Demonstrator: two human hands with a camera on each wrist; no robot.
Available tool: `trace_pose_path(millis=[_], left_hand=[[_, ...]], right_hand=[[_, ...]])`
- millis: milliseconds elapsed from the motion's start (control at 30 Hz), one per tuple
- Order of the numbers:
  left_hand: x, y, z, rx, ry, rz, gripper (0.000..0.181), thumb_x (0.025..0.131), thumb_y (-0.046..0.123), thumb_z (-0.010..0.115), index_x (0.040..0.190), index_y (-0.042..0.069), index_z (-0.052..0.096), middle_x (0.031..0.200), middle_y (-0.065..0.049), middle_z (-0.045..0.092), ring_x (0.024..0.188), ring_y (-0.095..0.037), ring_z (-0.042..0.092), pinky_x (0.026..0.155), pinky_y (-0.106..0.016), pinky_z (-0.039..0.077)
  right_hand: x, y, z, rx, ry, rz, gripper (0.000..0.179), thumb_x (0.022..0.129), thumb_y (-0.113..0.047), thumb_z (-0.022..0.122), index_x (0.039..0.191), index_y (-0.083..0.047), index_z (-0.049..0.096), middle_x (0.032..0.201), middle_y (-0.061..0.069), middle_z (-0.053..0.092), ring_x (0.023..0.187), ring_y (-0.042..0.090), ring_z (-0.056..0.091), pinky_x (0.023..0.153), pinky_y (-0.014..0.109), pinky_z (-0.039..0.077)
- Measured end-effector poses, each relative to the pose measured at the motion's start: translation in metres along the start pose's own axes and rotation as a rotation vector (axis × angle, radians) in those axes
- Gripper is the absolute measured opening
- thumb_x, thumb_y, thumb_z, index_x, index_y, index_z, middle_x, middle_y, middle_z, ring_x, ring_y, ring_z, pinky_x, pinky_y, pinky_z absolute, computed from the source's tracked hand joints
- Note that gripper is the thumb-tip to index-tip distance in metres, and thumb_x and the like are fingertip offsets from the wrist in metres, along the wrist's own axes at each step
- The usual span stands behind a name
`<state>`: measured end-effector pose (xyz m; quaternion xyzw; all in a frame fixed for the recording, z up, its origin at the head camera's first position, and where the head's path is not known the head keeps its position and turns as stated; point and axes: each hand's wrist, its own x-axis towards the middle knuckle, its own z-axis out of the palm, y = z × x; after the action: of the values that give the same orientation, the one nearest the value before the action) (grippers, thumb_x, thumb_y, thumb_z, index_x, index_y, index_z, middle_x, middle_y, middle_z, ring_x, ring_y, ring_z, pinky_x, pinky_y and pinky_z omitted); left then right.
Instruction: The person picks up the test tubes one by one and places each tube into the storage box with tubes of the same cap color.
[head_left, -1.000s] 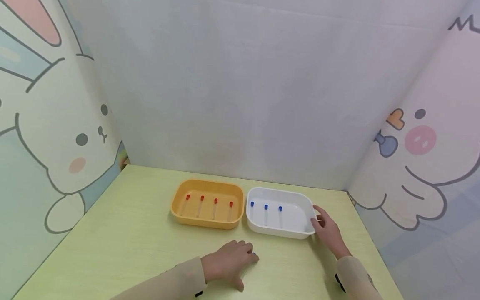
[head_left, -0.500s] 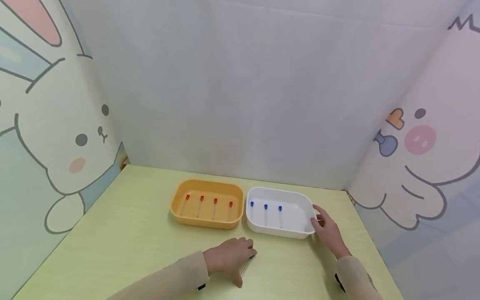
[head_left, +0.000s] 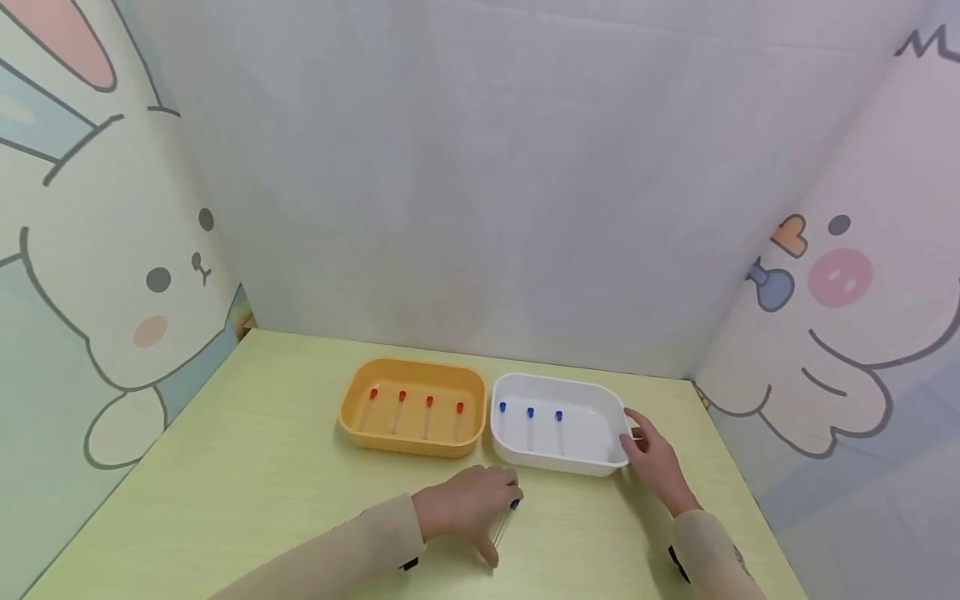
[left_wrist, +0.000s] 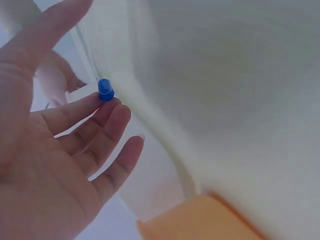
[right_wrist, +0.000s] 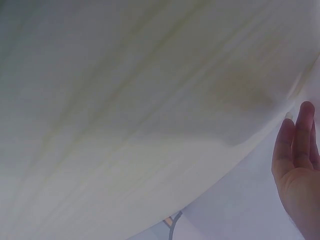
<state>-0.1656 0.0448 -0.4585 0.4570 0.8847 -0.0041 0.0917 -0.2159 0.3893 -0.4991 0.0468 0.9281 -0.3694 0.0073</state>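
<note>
My left hand is low over the table in front of the trays, holding a thin clear tube with a blue cap between thumb and fingertips. In the left wrist view, the blue cap lies against the index fingertip of that hand. A white tray contains 3 blue-capped tubes lying side by side. My right hand holds its right rim, thumb and fingers at the edge; in the right wrist view only part of this hand shows.
Left of the white tray stands an orange tray with several red-capped tubes in a row. Both sit on a pale green table. A plain back wall and printed side walls enclose it.
The left hand has moved slightly right and away from me, carrying the blue-capped tube along. More of the tube shows now. The right hand stays on the white tray.
</note>
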Motion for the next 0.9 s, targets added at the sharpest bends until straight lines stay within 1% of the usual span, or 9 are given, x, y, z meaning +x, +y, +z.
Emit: trace_pose_path(millis=[67,133,200,300,367,433,600,800,900], left_hand=[[0.003,0.0,-0.006,-0.017,0.028,0.005,0.088,0.064,0.069,0.088,0.132,0.019,0.065,0.12,0.01,0.06,0.098,-0.001,0.054,0.086,-0.017,0.051],[0.006,-0.001,-0.015,-0.057,0.047,0.004,0.089,0.065,0.068,0.088,0.135,0.018,0.064,0.125,0.008,0.061,0.103,-0.002,0.056,0.09,-0.017,0.052],[0.01,0.0,-0.025,-0.071,0.068,0.0,0.09,0.067,0.068,0.087,0.137,0.019,0.062,0.129,0.007,0.061,0.108,-0.004,0.057,0.094,-0.018,0.053],[0.017,-0.001,-0.039,-0.088,0.098,-0.017,0.09,0.07,0.069,0.085,0.14,0.019,0.06,0.135,0.006,0.06,0.116,-0.008,0.058,0.097,-0.02,0.053],[0.022,-0.002,-0.047,-0.091,0.128,-0.032,0.091,0.071,0.07,0.084,0.141,0.018,0.06,0.138,0.005,0.059,0.121,-0.01,0.058,0.101,-0.023,0.052],[0.027,-0.003,-0.053,-0.119,0.154,-0.049,0.092,0.071,0.07,0.083,0.143,0.018,0.059,0.141,0.005,0.058,0.125,-0.012,0.057,0.105,-0.025,0.051],[0.04,-0.009,-0.064,-0.176,0.213,-0.09,0.094,0.073,0.067,0.084,0.146,0.016,0.056,0.144,0.003,0.057,0.13,-0.016,0.055,0.108,-0.031,0.05],[0.054,-0.015,-0.071,-0.25,0.331,-0.117,0.088,0.074,0.059,0.087,0.144,0.015,0.057,0.14,0.002,0.058,0.126,-0.016,0.056,0.106,-0.03,0.051],[0.061,-0.016,-0.074,-0.268,0.356,-0.128,0.088,0.074,0.058,0.088,0.144,0.015,0.056,0.139,0.002,0.058,0.121,-0.014,0.056,0.102,-0.028,0.053]], right_hand=[[0.0,-0.001,-0.001,-0.001,-0.004,0.003,0.057,0.107,-0.022,0.052,0.16,-0.011,0.034,0.133,0.029,0.062,0.113,0.035,0.065,0.091,0.04,0.056],[0.0,-0.001,-0.001,0.0,-0.006,0.009,0.057,0.107,-0.022,0.052,0.16,-0.011,0.034,0.134,0.03,0.061,0.113,0.035,0.065,0.092,0.041,0.056],[0.0,-0.001,-0.002,0.002,-0.007,0.012,0.057,0.107,-0.022,0.052,0.16,-0.011,0.033,0.135,0.03,0.061,0.114,0.036,0.065,0.092,0.042,0.056],[0.0,0.0,-0.001,0.008,-0.005,0.017,0.057,0.107,-0.021,0.052,0.16,-0.012,0.034,0.136,0.03,0.061,0.115,0.036,0.065,0.093,0.041,0.056],[0.001,0.0,-0.001,0.011,-0.005,0.017,0.057,0.107,-0.021,0.052,0.16,-0.012,0.034,0.135,0.029,0.061,0.114,0.035,0.065,0.092,0.04,0.057],[0.001,0.0,0.0,0.014,-0.004,0.016,0.057,0.107,-0.021,0.053,0.16,-0.012,0.034,0.134,0.029,0.061,0.113,0.035,0.065,0.091,0.039,0.057],[0.001,0.0,0.001,0.015,0.0,0.015,0.057,0.106,-0.021,0.053,0.159,-0.012,0.035,0.132,0.029,0.062,0.111,0.034,0.065,0.089,0.037,0.056],[0.002,0.0,0.001,0.015,0.005,0.01,0.056,0.106,-0.022,0.053,0.159,-0.012,0.036,0.131,0.028,0.063,0.11,0.034,0.066,0.088,0.035,0.056],[0.003,0.0,0.0,0.014,0.009,0.008,0.056,0.106,-0.023,0.053,0.159,-0.013,0.037,0.13,0.027,0.063,0.11,0.033,0.066,0.088,0.034,0.056]])
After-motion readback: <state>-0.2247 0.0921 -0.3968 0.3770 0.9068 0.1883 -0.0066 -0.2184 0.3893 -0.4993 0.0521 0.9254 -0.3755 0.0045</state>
